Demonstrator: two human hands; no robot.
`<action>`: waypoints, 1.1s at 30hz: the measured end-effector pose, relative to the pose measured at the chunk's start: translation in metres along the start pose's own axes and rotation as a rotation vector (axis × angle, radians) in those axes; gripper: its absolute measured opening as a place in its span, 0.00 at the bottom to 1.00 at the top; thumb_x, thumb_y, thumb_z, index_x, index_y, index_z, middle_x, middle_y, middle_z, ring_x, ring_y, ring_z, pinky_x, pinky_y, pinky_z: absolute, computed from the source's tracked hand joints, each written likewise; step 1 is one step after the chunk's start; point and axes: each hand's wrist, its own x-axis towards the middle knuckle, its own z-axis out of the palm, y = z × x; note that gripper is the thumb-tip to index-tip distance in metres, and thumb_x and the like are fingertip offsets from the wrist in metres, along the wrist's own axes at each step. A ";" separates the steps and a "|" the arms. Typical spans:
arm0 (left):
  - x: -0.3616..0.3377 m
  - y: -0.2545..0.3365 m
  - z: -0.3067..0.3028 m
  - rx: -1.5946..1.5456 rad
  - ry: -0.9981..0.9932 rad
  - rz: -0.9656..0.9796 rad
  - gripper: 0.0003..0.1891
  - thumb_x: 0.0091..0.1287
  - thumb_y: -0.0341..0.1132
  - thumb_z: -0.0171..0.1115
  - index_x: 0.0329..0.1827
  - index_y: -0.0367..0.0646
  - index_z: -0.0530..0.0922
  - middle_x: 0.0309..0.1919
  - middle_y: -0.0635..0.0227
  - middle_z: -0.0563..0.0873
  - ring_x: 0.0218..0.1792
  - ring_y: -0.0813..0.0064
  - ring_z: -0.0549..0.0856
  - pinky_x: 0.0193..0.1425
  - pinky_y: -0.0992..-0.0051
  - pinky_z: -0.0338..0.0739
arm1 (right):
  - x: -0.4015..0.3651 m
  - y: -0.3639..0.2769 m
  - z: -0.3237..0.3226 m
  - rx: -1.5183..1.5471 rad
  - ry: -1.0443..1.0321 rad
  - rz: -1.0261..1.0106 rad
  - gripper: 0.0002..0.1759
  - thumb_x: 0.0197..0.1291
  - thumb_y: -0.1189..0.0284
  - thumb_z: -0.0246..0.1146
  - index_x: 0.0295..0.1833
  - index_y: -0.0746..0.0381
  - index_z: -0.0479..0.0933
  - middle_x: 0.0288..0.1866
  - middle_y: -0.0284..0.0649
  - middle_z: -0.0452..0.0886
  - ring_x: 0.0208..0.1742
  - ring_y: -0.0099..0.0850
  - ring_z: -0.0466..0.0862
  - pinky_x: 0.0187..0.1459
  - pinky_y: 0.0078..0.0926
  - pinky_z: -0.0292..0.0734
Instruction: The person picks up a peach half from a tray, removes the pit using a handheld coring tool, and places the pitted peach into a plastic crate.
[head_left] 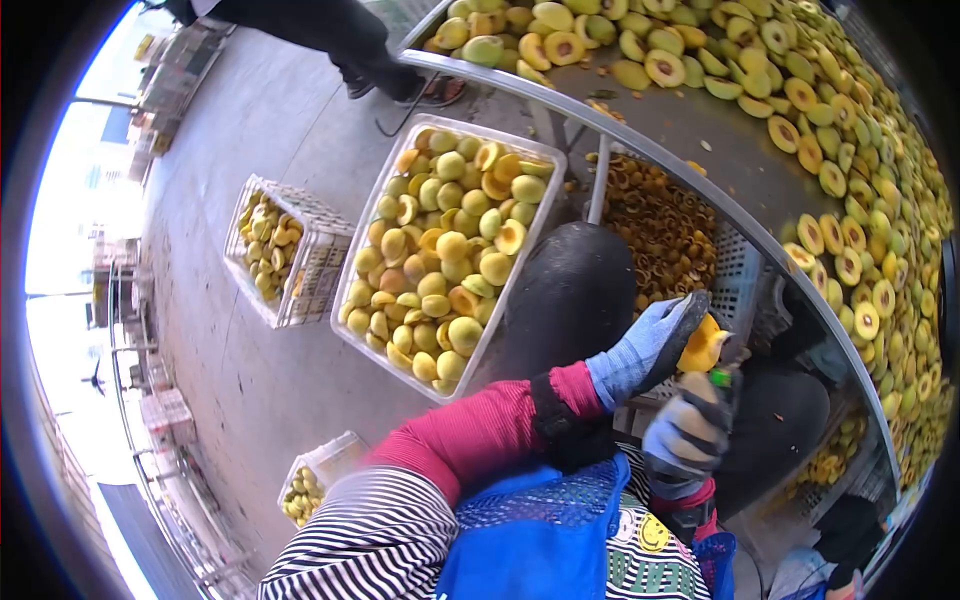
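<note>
My left hand, in a blue and black glove, has its fingers closed round a yellow-orange fruit half. Close below it my right hand, in a blue and grey glove and somewhat blurred, is wrapped round a tool with a green part. The tool's tip is at the fruit's lower right edge. Beneath the fruit stands a blue crate with many brown pits or scraps in it.
A metal-edged table heaped with halved fruit curves along the right. Left of my knee is a white crate of fruit. Smaller crates stand farther left. A person's leg shows at the top; another worker's hand is bottom right.
</note>
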 end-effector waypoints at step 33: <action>-0.081 -0.165 -0.175 0.730 0.343 -0.405 0.32 0.61 0.51 0.60 0.64 0.41 0.69 0.61 0.53 0.72 0.64 0.53 0.69 0.66 0.58 0.63 | -0.004 -0.013 -0.031 -0.514 0.896 -0.222 0.24 0.69 0.51 0.47 0.45 0.60 0.76 0.17 0.29 0.58 0.12 0.19 0.58 0.11 0.16 0.52</action>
